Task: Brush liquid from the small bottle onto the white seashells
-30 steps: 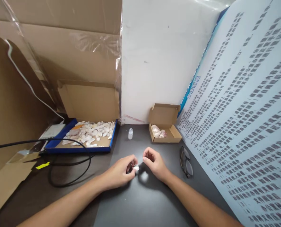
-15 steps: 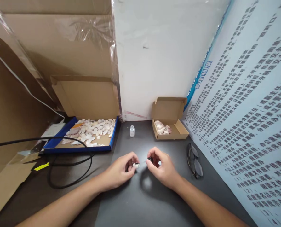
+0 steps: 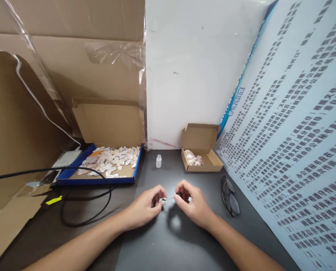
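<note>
My left hand [image 3: 149, 205] is closed, thumb and fingers pinching a small whitish shell [image 3: 163, 201] with a dark edge. Facing it across a narrow gap, my right hand [image 3: 193, 203] grips a small black cap [image 3: 179, 195] between thumb and fingertips. A thin pale tip seems to point from the cap toward the shell; its exact shape is too small to make out. Beyond both hands a little clear bottle [image 3: 158, 162] with a pale label stands upright on the dark table [image 3: 151, 248].
At the left, a blue-edged cardboard box [image 3: 100, 181] holds many shells [image 3: 122, 156]. A smaller open box [image 3: 204, 168] with shells stands back right. Glasses [image 3: 230, 197] lie right of my hands. A black cable [image 3: 110, 195] loops near my left forearm. A printed poster [image 3: 283, 150] borders the right.
The whole view has shifted slightly, with the scene lower in the picture. The shell appears a little turned in my left fingers. Both hands keep nearly the same positions and grips.
</note>
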Motion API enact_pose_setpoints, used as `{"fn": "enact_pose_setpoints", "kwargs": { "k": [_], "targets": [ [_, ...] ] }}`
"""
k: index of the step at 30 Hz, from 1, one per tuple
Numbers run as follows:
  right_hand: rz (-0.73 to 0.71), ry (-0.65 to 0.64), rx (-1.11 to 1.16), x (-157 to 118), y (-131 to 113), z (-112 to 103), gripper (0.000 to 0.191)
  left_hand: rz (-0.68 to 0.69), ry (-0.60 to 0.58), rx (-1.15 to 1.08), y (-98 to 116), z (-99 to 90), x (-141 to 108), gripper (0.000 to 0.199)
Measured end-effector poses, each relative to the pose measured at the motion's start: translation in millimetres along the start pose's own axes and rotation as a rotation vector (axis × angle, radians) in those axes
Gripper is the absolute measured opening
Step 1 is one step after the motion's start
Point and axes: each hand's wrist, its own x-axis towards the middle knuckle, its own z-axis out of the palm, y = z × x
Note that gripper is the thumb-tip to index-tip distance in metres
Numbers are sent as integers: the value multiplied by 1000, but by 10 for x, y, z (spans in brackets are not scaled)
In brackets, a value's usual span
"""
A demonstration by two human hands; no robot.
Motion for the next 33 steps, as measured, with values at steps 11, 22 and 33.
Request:
{"fn": "enact_pose_setpoints", "kwargs": {
  "k": [11, 22, 33],
  "targets": [
    [25, 72, 75, -19, -3, 6, 14, -48, -16, -69, 55, 6, -5, 18],
    [-9, 43, 66, -38, -60, 23, 13, -32, -2, -163, 65, 35, -14, 18],
    [-32, 132, 4, -44, -28, 20, 12, -24, 4, -240, -4, 79, 1, 24]
  ]
}}
